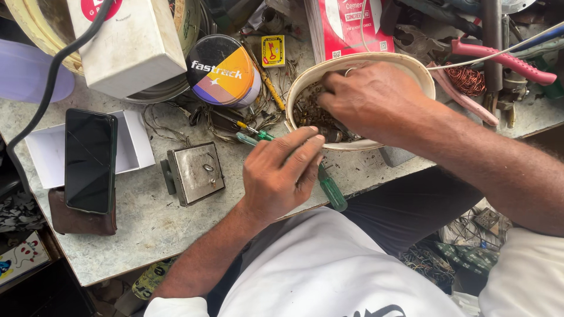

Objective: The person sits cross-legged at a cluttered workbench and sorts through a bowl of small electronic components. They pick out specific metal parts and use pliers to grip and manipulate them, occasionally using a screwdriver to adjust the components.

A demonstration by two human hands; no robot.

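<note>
My left hand holds a green-handled screwdriver just in front of a cream bowl. The tool's handle sticks out below the hand and its tip end shows at the thumb side. My right hand reaches into the bowl, fingers bent down among several small dark metal parts. Whether its fingers pinch one of those parts is hidden. A square metal switch plate lies on the worktop just left of my left hand.
A black phone lies on a brown wallet and white paper at the left. A round tin, a white box, a matchbox, loose wires, pink-handled pliers and a copper coil crowd the back.
</note>
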